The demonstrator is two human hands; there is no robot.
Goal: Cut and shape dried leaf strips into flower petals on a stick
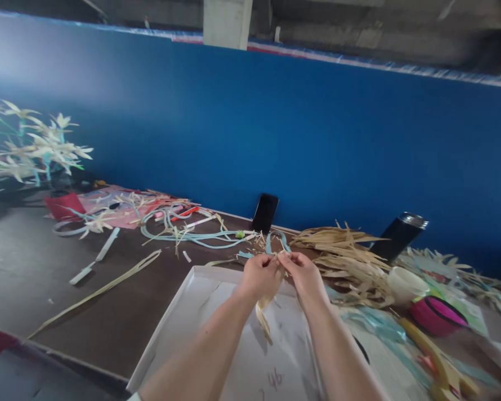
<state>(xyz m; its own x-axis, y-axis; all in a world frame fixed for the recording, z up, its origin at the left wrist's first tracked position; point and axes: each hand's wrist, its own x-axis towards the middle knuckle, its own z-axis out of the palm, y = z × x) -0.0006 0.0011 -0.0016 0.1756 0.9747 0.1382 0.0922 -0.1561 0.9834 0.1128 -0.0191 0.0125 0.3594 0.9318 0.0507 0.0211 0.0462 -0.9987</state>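
Observation:
My left hand [261,278] and my right hand [307,275] meet fingertip to fingertip above the far end of a white shallow tray [217,312]. Both are closed in a pinch. From beneath my left hand hangs a pale, twisted strip of dried husk [264,323]. Its upper part disappears between the fingers, and a small whitish bit shows at my right fingertips, too blurred to make out. Just beyond the hands curves a light blue strip [278,236], among small scraps on the table.
Dried husks [346,250] are heaped to the right, by a black flask [401,234], a white cup [407,285], a pink bowl [438,316] and yellow tape dispenser [438,356]. A phone [265,213] leans on the blue partition [250,122]. Blue cords [204,239] and husk flowers [45,145] lie left.

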